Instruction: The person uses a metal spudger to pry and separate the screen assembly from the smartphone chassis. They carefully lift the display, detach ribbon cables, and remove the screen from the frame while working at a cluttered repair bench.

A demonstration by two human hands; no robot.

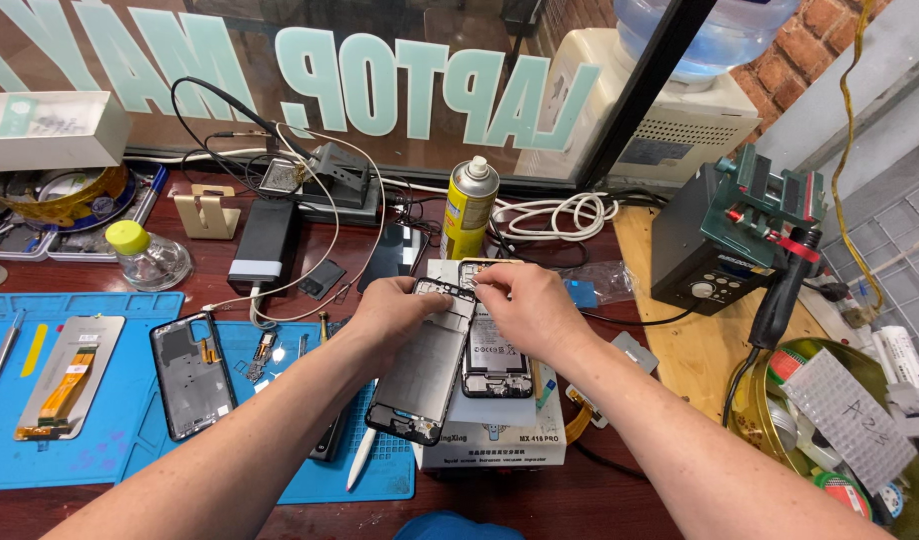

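Observation:
My left hand point(395, 310) grips the top edge of an opened phone's screen frame point(425, 365), which lies tilted beside the phone body. My right hand point(528, 305) pinches at the top of the phone body point(495, 362), whose battery and board are exposed. Both parts rest on a white boxy heating plate point(500, 440) at the bench's middle.
A blue work mat point(100, 440) at the left carries a black phone frame point(192, 375), a metal plate with an orange flex cable point(68, 378) and a white stylus point(363, 458). A yellow spray can point(470, 210), a power bank point(265, 245), a small bottle point(145, 255) and a soldering station point(725, 245) stand around.

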